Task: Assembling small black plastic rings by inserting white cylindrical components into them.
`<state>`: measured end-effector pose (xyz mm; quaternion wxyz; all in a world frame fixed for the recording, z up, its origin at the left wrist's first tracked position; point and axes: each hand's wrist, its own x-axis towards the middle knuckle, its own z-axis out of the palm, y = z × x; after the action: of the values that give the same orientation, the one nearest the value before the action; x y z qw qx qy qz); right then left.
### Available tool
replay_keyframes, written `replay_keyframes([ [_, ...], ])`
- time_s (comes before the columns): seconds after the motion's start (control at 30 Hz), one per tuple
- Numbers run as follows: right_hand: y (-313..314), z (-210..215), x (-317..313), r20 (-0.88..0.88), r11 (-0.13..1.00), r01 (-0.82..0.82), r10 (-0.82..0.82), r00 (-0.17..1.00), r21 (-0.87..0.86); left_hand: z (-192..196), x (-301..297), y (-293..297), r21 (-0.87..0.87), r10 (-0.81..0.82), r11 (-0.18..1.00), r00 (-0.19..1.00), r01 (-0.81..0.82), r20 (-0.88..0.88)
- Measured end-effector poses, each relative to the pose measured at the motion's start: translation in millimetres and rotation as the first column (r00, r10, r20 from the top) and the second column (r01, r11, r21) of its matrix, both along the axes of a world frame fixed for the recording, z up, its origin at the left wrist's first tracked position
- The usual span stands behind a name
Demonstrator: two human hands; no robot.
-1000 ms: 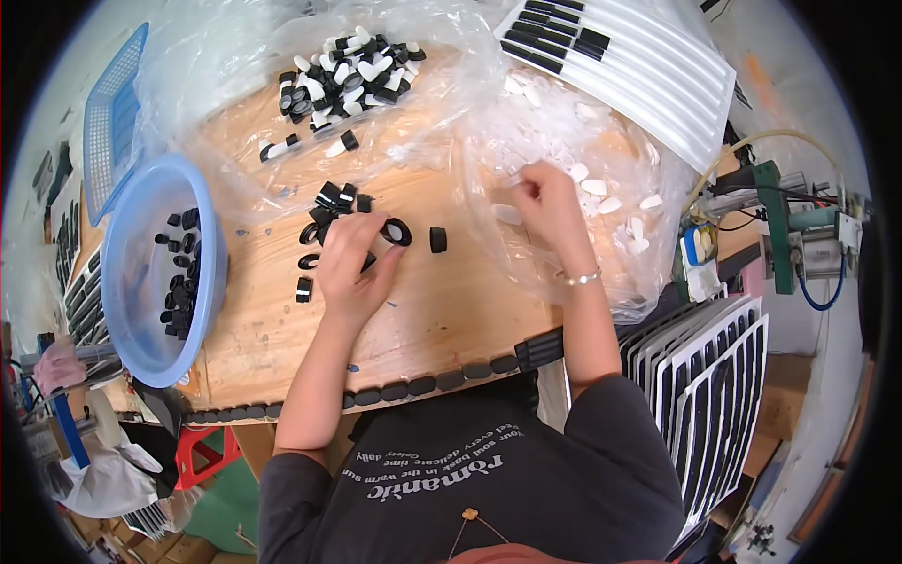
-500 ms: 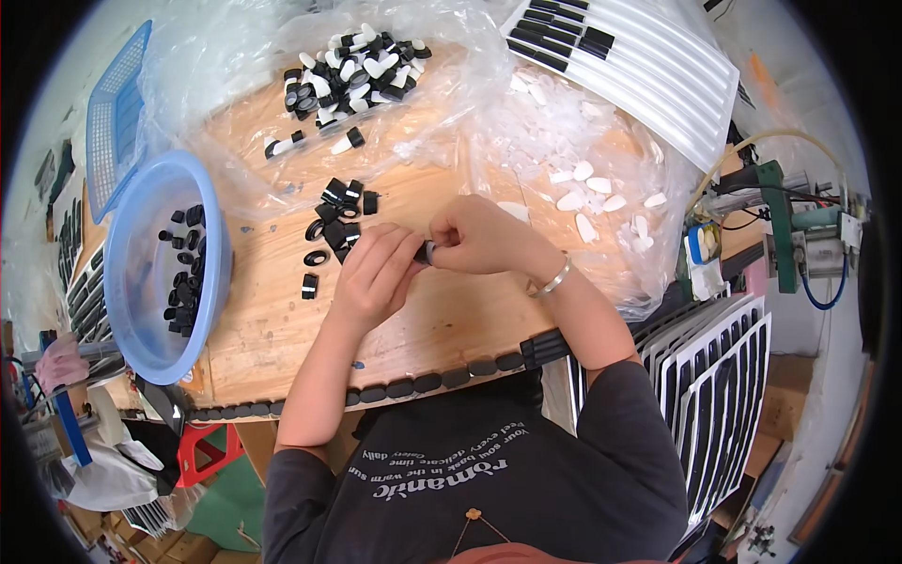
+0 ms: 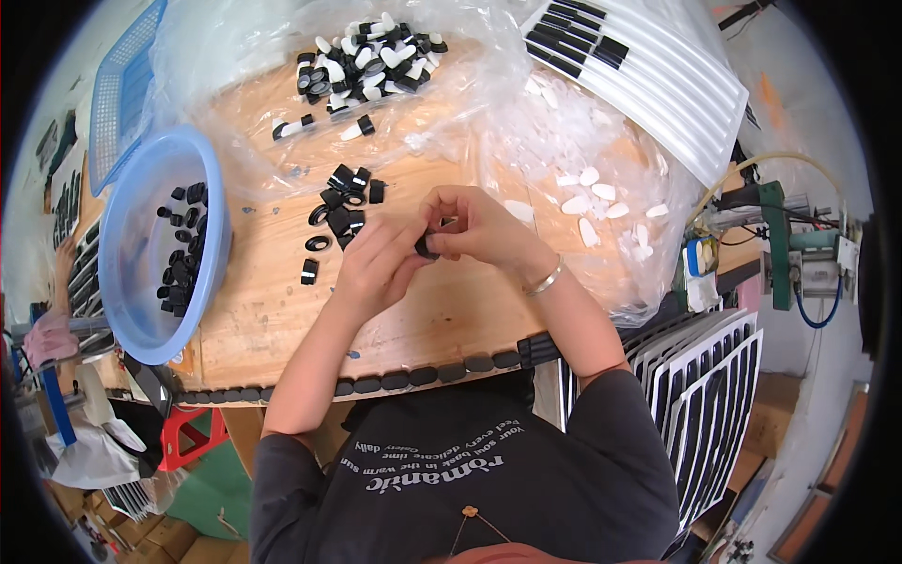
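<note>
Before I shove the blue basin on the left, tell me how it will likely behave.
The basin looks like thin plastic, so it may flex slightly at its rim. Small black pieces cover only part of its bottom, so it is probably light for its size. They lie loose, so a sharp push would likely make them slide.

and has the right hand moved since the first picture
Yes. Judged against the blue basin, the right hand has moved left, nearer to it, from the white pieces to beside the left hand, at a black piece.
</note>
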<state>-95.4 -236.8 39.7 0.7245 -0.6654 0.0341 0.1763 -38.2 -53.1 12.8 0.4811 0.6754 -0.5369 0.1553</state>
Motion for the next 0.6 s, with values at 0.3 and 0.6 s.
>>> replay_keyframes([
  [0.3, 11.9, -14.2, -8.9, 0.157, 0.95, 0.306, -0.311, 0.937, 0.057, -4.3, -3.8, -0.6, 0.067, 0.185, 0.982, 0.831, -0.176, -0.524],
  [0.6, -0.6, 0.0, -16.4, 0.138, 0.967, 0.246, -0.253, 0.958, 0.061, -11.1, 11.9, 21.5, 0.141, 0.075, 0.987, 0.553, 0.079, -0.83],
])
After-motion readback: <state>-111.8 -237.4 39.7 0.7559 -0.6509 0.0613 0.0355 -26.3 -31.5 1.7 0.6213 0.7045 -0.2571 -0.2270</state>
